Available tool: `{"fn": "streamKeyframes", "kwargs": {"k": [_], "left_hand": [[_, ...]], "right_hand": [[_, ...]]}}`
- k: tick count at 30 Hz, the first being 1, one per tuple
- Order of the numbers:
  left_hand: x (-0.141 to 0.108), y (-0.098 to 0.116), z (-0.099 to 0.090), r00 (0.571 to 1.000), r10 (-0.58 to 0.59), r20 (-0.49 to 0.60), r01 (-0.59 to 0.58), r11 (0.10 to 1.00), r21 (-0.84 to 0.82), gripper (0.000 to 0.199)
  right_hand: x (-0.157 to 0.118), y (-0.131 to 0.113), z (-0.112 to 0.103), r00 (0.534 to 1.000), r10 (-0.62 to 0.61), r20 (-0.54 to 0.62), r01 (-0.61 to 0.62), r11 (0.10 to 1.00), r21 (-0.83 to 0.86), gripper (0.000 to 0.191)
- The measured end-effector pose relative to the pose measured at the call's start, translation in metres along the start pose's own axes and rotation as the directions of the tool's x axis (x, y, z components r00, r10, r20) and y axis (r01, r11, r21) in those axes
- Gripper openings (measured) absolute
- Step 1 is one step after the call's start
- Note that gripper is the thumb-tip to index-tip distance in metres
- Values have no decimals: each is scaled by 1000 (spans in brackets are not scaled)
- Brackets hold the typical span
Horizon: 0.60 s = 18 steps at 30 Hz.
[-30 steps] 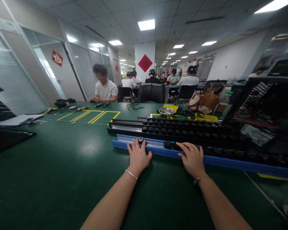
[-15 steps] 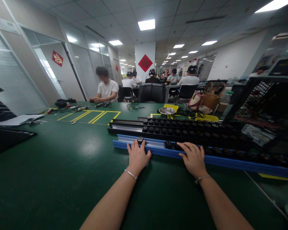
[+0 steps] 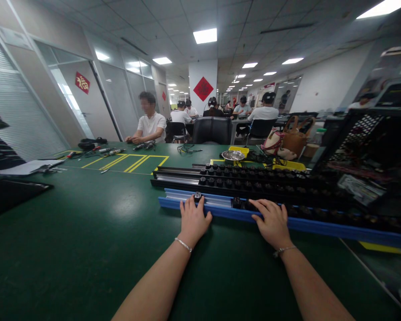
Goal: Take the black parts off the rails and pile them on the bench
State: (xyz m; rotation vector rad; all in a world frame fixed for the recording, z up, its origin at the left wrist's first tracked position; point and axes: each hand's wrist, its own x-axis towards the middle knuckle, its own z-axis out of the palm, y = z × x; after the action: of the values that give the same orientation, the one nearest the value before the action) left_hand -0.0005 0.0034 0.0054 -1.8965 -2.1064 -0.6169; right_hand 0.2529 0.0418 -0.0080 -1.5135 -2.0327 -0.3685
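A long blue rail (image 3: 321, 227) with a silvery channel lies across the green table before me. My left hand (image 3: 194, 221) rests on its left part with fingers spread. The fingertips touch a small round black part (image 3: 197, 195) standing in the channel; they do not close round it. Farther right, my right hand (image 3: 272, 221) lies over the rail, fingers apart, its fingertips by a row of similar black parts. One black part (image 3: 236, 203) of that row shows just left of the right hand. Those under the right fingers are partly hidden.
Behind the blue rail lie black rails (image 3: 175, 179) filled with similar parts. A metal bowl (image 3: 233, 155) and a yellow tray (image 3: 289, 165) stand beyond. An open black computer case (image 3: 341, 133) is at right. A person (image 3: 151, 125) sits across the table.
The whole view has shifted slightly. Both hands keep nearly the same place and pose on the blue rail, and the black parts look unmoved along it.
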Motion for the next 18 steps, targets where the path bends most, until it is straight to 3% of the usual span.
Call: {"fn": "streamKeyframes", "kwargs": {"k": [8, 12, 18], "left_hand": [[1, 1, 5, 1000, -18, -5, 18, 1000, -14, 56], [3, 3, 4, 999, -40, 15, 40, 999, 0, 57], [6, 4, 1, 997, -68, 46, 68, 998, 1, 57]], "right_hand": [[-3, -21, -5, 993, -29, -117, 21, 997, -71, 45], [-4, -36, -7, 988, -153, -16, 150, 983, -103, 50], [-7, -39, -3, 983, -165, 77, 175, 975, -134, 55]]}}
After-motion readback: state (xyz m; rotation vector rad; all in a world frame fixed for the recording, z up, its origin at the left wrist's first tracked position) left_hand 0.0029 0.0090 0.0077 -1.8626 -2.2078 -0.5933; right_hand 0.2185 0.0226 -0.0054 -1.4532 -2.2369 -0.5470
